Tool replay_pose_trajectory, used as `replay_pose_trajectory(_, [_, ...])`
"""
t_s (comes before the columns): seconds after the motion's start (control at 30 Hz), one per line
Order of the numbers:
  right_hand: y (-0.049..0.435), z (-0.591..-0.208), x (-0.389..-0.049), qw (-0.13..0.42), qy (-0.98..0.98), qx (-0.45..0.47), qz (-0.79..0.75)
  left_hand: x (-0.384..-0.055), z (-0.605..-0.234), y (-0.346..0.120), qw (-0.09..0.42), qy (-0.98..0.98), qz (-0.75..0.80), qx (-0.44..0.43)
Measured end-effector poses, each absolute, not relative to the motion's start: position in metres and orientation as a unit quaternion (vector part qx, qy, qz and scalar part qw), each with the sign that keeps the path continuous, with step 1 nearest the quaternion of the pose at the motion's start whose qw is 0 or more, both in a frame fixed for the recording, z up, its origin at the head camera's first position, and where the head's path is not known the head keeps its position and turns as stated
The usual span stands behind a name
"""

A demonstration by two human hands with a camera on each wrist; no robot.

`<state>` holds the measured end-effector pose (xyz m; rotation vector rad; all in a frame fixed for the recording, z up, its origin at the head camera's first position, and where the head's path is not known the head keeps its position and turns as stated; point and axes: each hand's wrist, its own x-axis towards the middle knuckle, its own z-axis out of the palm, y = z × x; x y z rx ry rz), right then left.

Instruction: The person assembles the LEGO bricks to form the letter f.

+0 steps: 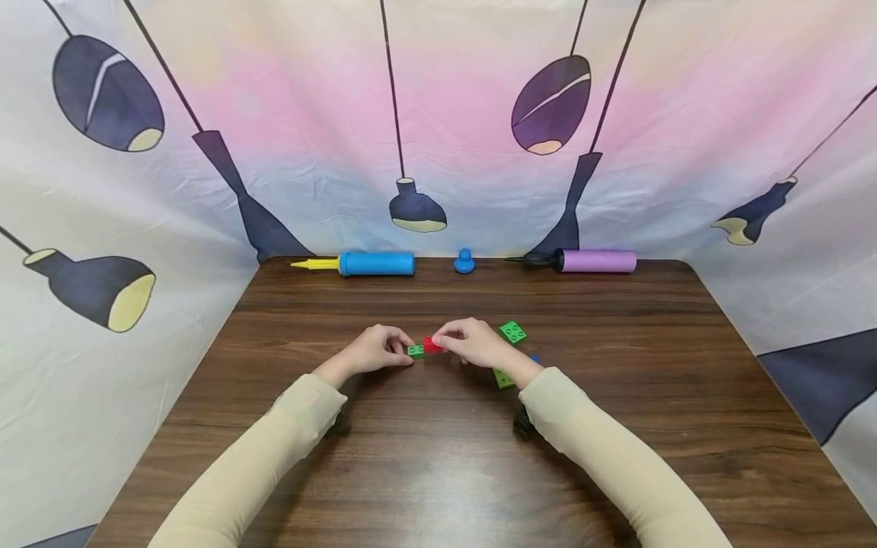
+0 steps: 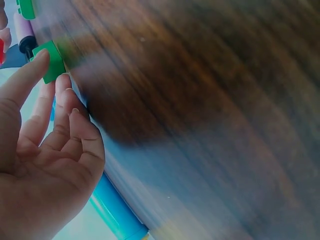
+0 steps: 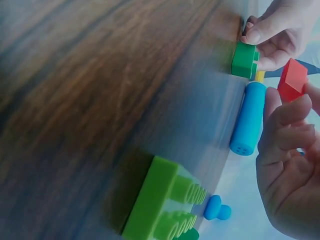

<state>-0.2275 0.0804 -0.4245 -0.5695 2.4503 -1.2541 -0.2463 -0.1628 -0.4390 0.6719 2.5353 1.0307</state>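
Observation:
My left hand (image 1: 366,352) pinches a small green toy brick (image 1: 416,352) between thumb and fingertips, low over the wooden table (image 1: 438,441). In the right wrist view this green brick (image 3: 243,61) has its studs facing up from the tabletop. A red toy brick (image 1: 429,346) is held in the fingertips of my right hand (image 1: 479,344), just right of the green one. Seen from the right wrist, the red brick (image 3: 292,80) is tilted and raised higher than the green brick, with a gap between them.
Right of my hands lie a green brick (image 1: 511,332), a light green brick (image 1: 503,378) partly under my right wrist, and a bit of blue (image 1: 535,358). Along the back edge are a blue pump (image 1: 377,263), a blue knobbed piece (image 1: 464,262) and a purple pump (image 1: 597,261).

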Motion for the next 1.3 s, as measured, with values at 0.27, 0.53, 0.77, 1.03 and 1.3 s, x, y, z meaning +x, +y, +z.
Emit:
replay_pose_trajectory(0.27, [0.071, -0.429, -0.235, 0.178, 0.857, -0.169, -0.453, -0.245, -0.441, -0.162, 0.151, 0.885, 0.373, 0.232])
replay_pose_trajectory(0.53, [0.058, -0.432, -0.238, 0.175, 0.863, -0.165, -0.444, -0.244, -0.440, -0.162, 0.152, 0.890, 0.369, 0.222])
replay_pose_trajectory(0.77, [0.052, -0.434, -0.238, 0.166, 0.870, -0.159, -0.437, -0.245, -0.440, -0.163, 0.155, 0.890, 0.368, 0.219])
replay_pose_trajectory(1.03, [0.048, -0.433, -0.236, 0.168, 0.871, -0.151, -0.436, -0.245, -0.440, -0.163, 0.154, 0.887, 0.372, 0.225])
replay_pose_trajectory(1.3, [0.046, -0.432, -0.236, 0.174, 0.872, -0.156, -0.430, -0.244, -0.439, -0.165, 0.153, 0.885, 0.370, 0.238])
